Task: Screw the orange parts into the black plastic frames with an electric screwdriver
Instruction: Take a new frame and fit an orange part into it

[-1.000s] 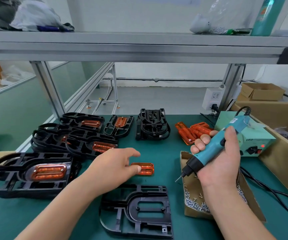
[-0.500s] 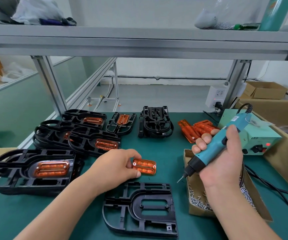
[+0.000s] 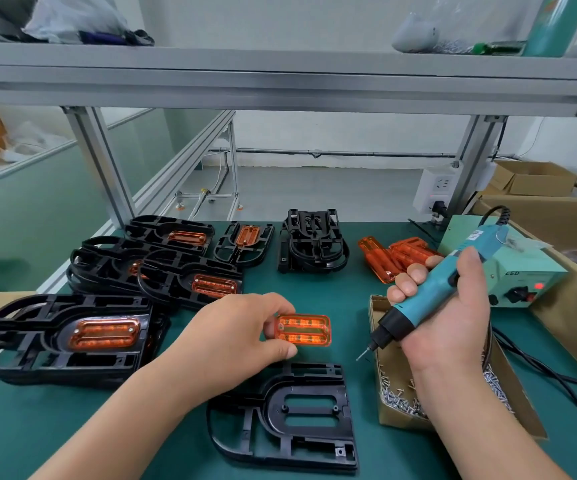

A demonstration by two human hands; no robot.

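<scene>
The left hand (image 3: 231,337) pinches an orange part (image 3: 306,330) by its left end between thumb and fingers, holding it level just beyond the far edge of an empty black frame (image 3: 290,417), which lies flat on the green surface (image 3: 314,292). The right hand (image 3: 453,323) is wrapped round a teal screwdriver (image 3: 432,292), with the bit slanting down and to the left at the left edge of an open cardboard box (image 3: 387,344) that holds loose screws (image 3: 401,400). To the left lie several frames already fitted with orange pieces, the nearest one (image 3: 62,337) the largest in view. Farther back stand a stack of bare frames (image 3: 311,244) and a pile of loose orange parts (image 3: 394,258). Behind the right hand sits a pale green power unit (image 3: 515,282) with a red light on, and a black cable (image 3: 550,375) trails across the surface beside it.
</scene>
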